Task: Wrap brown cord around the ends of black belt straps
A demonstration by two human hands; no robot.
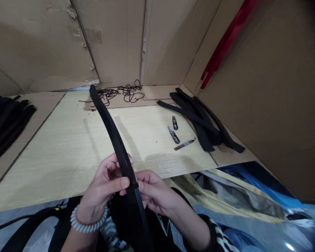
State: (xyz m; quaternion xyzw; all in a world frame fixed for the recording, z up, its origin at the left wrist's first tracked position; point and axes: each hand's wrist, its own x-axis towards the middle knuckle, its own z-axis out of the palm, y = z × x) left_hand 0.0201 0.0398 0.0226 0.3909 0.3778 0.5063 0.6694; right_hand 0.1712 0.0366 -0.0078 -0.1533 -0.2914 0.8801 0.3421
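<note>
A long black strap rises from my lap and arcs up and away over the wooden tabletop, its far end near the back wall. My left hand pinches it from the left, thumb pressed on the strap's face. My right hand grips the same strap from the right, fingers curled at its edge. Both hands meet at one spot on the strap, just in front of the table's near edge. A white coil band circles my left wrist.
A pile of black straps lies at the right by the cardboard wall. Another stack of black straps sits at the far left. Small thread snips and a metal blade lie mid-right. Tangled black thread lies at the back.
</note>
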